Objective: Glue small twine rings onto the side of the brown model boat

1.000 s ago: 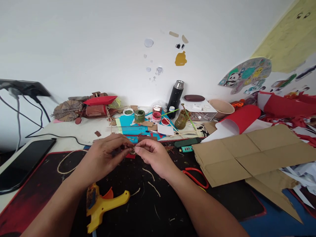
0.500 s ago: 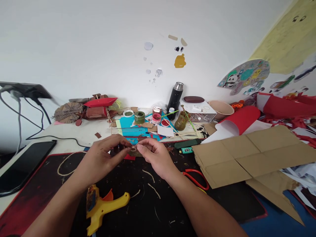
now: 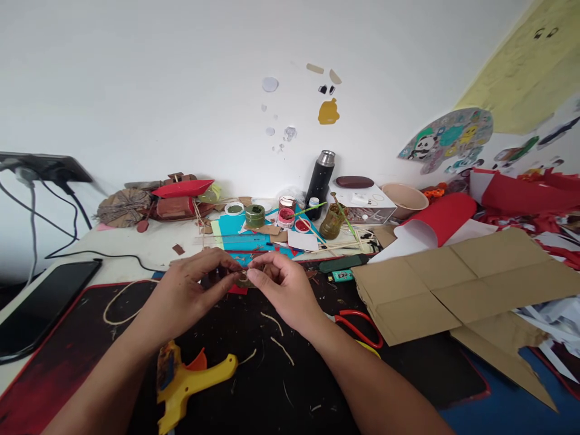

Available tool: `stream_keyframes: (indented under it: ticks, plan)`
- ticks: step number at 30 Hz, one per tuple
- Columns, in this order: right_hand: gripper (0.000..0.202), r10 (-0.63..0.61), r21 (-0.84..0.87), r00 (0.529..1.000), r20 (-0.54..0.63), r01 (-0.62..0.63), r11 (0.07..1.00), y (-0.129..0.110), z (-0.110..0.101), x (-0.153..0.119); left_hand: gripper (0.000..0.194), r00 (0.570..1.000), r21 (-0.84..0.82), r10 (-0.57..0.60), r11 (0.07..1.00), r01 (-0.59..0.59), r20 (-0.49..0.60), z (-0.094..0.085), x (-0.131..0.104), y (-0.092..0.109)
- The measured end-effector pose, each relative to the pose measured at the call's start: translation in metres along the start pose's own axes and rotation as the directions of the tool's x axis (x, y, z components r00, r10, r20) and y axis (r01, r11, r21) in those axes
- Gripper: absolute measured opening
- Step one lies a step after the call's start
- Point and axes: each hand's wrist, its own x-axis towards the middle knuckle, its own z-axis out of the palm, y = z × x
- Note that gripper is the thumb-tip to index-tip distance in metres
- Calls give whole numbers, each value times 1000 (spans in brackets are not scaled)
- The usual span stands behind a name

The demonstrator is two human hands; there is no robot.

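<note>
– yellow plastic sits nearest: a glue gun (image 3: 198, 377) on the dark mat (image 3: 254, 393). what lies past it?
– a couple of string scraps (image 3: 283, 351), then the two hands. the left hand (image 3: 193, 290) and right hand (image 3: 287, 290) almost meet, each pinching thumb to finger.
– pinching what?
– a small round piece (image 3: 243, 277), held between their tips, above the far part of the mat. there's a pale ring on it; the fingers hide the rest.
– so which step is this?
– fine fingertip work on that piece, i'd judge. the next move calls for a steady hold on both sides and a light touch.
– and around them?
– red-handled scissors (image 3: 356, 313) beside the right forearm, near some folded cardboard (image 3: 453, 290). farther off, a green paint jar (image 3: 255, 216), then a black flask (image 3: 319, 181) near the white wall (image 3: 181, 90).
</note>
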Motion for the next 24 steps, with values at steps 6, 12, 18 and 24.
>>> stream_keyframes:
  ticks: [6, 12, 18, 24]
  plan:
    - [21, -32, -128, 999, -17, 30, 991, 2, 4, -4, 17, 1000, -2, 13, 1000, -13, -9, 2, 1, 3]
    - [19, -63, -181, 998, -14, 60, 982, 7, 4, -3, 16, 1000, -11, 23, 1000, -24, -6, 2, -1, 1]
    - [16, -23, -151, 1000, 2, 23, 988, 7, 4, -3, 18, 1000, -9, 23, 1000, -23, 4, 4, -2, 0]
    - [17, 46, -101, 999, 28, -43, 994, 7, 2, 0, 26, 999, 14, 0, 1000, 1, -33, 3, -2, -3]
